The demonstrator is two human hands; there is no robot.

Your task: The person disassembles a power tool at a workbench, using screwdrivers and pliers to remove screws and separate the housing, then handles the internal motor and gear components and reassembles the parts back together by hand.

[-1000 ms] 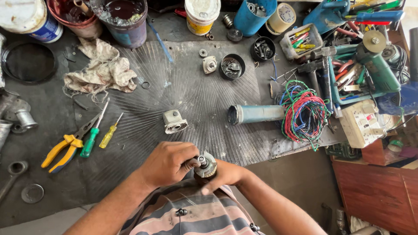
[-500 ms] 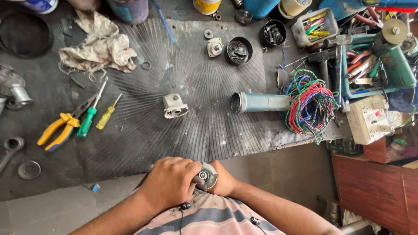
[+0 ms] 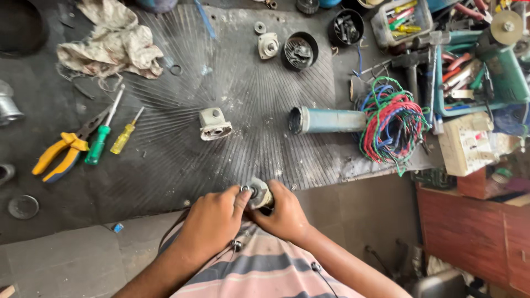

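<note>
**Both hands grip a small metal motor part at the bench edge**

At the bottom centre of the view, close to the body, the person holds a small round metal part (image 3: 258, 194) with a shaft end in the middle. The left hand (image 3: 212, 221) is closed on it from the 9 o'clock side, the thumb pressing on its top. The right hand (image 3: 284, 214) is wrapped around it from the 3 o'clock side, with fingers curled under. The part sits just over the near edge of the black ribbed mat (image 3: 165, 165) that covers the workbench.

From the part, at 11 o'clock, a small grey metal housing (image 3: 214, 123) lies alone on the mat. At 1 o'clock lies a blue-grey cylinder (image 3: 327, 120) on its side, and its far end touches a bundle of red, green and blue wires (image 3: 393, 122). At 10 o'clock, well apart, there are yellow-handled pliers (image 3: 58, 156), a green screwdriver (image 3: 101, 138) and a yellow screwdriver (image 3: 125, 134), side by side. At the top left a dirty cloth (image 3: 113, 43) is crumpled. Near 12 o'clock stands a black round cup with metal pieces (image 3: 300, 51), and beside it a pale flange (image 3: 268, 45). At 2 o'clock a teal tray (image 3: 502, 77) holds many tools.
</note>
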